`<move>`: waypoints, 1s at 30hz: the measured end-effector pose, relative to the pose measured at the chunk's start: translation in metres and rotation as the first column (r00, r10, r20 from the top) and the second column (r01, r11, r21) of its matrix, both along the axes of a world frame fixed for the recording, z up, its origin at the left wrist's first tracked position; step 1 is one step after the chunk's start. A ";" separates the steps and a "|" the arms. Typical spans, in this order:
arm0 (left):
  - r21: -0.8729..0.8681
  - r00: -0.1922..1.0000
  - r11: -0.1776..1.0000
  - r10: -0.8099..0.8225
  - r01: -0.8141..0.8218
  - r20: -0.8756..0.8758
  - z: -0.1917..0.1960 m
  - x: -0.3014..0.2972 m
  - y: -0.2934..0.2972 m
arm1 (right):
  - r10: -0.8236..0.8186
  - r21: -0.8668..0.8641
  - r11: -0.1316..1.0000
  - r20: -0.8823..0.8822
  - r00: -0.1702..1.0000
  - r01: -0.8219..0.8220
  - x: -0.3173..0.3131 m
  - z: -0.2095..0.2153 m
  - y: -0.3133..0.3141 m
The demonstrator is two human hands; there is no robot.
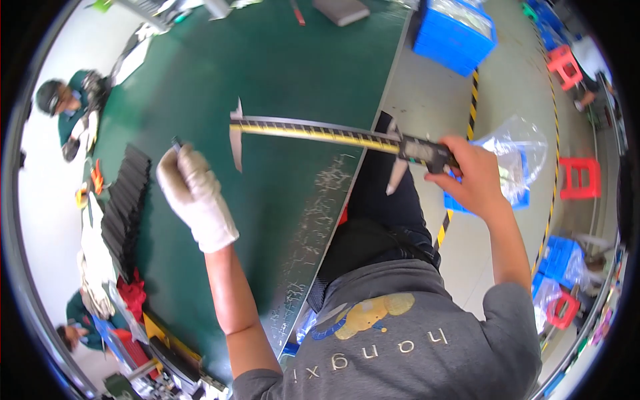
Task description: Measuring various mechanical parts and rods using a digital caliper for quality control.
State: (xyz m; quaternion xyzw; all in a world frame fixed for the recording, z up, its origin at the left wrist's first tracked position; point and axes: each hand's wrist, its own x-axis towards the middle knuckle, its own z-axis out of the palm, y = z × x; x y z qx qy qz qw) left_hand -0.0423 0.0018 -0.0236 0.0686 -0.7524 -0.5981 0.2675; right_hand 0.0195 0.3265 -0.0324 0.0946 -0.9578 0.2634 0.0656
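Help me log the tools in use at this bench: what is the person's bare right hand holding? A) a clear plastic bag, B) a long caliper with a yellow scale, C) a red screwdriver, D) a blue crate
B: the right hand grips the slider end of the long caliper, whose yellow-scaled beam stretches over the green table toward the gloved left hand.

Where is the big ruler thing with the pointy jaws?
The long caliper is in the middle of the head view, above the green table, with the bare right hand holding its slider end and the gloved left hand just beside it.
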 end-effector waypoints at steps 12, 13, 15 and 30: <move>0.434 0.977 0.898 -0.153 0.075 0.148 0.006 0.015 0.008 | 0.241 0.201 0.960 -0.226 0.944 -0.197 -0.008 0.007 -0.013; 0.366 0.982 0.929 -0.118 0.055 0.151 0.009 0.021 0.015 | 0.242 0.198 0.960 -0.228 0.943 -0.198 -0.010 0.009 -0.017; 0.343 0.975 0.931 -0.180 0.126 0.132 0.011 0.031 0.030 | 0.274 0.136 0.958 -0.155 0.949 -0.254 -0.013 0.015 -0.028; 0.244 0.963 0.932 -0.255 0.268 -0.084 -0.002 0.049 0.057 | 0.378 0.161 0.925 -0.302 0.876 -0.343 -0.033 0.038 -0.072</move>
